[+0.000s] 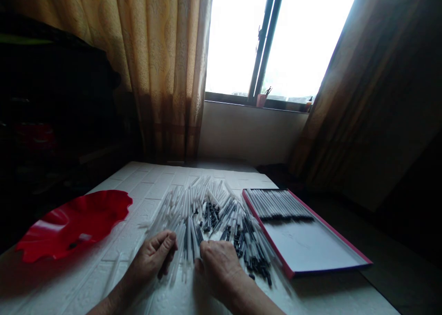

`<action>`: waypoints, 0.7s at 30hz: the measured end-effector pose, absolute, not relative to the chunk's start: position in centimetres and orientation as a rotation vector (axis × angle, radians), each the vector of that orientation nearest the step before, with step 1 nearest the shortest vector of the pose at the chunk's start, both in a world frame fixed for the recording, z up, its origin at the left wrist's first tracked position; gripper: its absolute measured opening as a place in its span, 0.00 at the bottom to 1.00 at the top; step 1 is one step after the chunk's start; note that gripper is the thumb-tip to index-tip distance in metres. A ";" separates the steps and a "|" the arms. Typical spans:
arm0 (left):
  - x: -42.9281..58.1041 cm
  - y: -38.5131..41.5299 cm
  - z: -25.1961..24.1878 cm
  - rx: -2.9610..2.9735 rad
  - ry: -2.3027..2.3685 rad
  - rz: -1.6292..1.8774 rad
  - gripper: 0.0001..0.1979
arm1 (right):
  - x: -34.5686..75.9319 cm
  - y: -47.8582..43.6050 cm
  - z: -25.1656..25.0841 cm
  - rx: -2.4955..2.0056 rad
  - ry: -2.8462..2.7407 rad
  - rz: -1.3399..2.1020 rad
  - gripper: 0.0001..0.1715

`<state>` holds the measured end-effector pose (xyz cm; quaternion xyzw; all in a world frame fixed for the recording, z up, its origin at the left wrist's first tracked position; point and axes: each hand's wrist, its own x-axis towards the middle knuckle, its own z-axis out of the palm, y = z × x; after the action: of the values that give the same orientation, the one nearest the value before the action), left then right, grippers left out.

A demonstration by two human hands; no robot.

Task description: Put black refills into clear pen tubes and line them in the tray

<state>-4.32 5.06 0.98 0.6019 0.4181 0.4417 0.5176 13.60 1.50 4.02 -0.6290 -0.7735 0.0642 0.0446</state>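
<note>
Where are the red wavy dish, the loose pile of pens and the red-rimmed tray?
red wavy dish [74, 220], head view, its middle.
loose pile of pens [221, 213], head view, middle of the heap.
red-rimmed tray [311, 248], head view, bare white floor.

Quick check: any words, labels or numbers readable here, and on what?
None can be read.
The pens in the loose pile and in the red-edged tray: any print too small and dim.
The red dish: a pale patch, unreadable.
The white table cover: brick pattern only.

No readable text, label, brand or number shows on anything here
</note>
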 end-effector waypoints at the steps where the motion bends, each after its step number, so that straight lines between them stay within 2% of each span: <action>1: -4.3 4.9 0.9 1.458 1.006 1.062 0.30 | 13.7 1.5 4.2 -1.941 -2.349 0.197 0.12; 6: -4.0 4.4 0.8 1.557 1.039 1.112 0.25 | 16.0 0.9 4.7 -2.017 -2.230 0.211 0.11; 9: -4.1 4.1 0.9 1.711 1.044 1.161 0.15 | 17.9 0.4 4.9 -1.988 -2.169 0.223 0.10; 11: -4.3 3.9 1.1 2.020 1.016 1.220 0.08 | 18.7 0.1 5.0 -1.942 -2.159 0.252 0.09; 15: -4.3 3.5 1.1 2.689 0.952 1.252 0.18 | 18.8 -0.6 5.5 -1.784 -2.203 0.386 0.07; 21: -4.2 3.4 0.7 2.814 0.862 0.991 0.13 | 18.9 -1.0 5.9 -1.542 -2.149 0.626 0.06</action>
<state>-4.18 3.36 0.69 0.9060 0.2775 0.3190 0.0181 18.87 -1.03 5.91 -0.5546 -0.7730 0.2252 0.2104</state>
